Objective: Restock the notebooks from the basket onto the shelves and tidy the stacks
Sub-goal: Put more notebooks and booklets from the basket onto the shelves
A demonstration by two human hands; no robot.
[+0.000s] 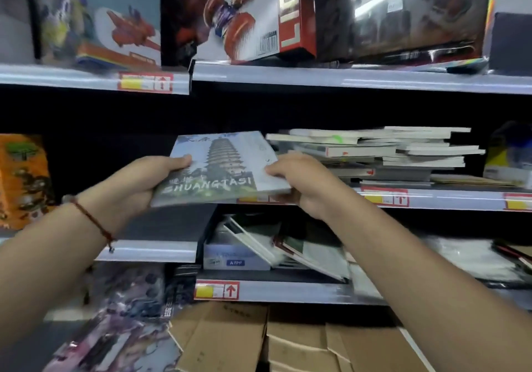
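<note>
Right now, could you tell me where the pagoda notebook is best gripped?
By its two side edges, one hand from each side, as the left hand and right hand do: the pagoda notebook is thin, flat, wide and tilted.

We have one view only, from a head-worn wide-angle camera. It faces forward, close to the shelves (316,79), level with the middle shelf, with both forearms reaching in from the bottom corners and cartons (259,340) below.
</note>
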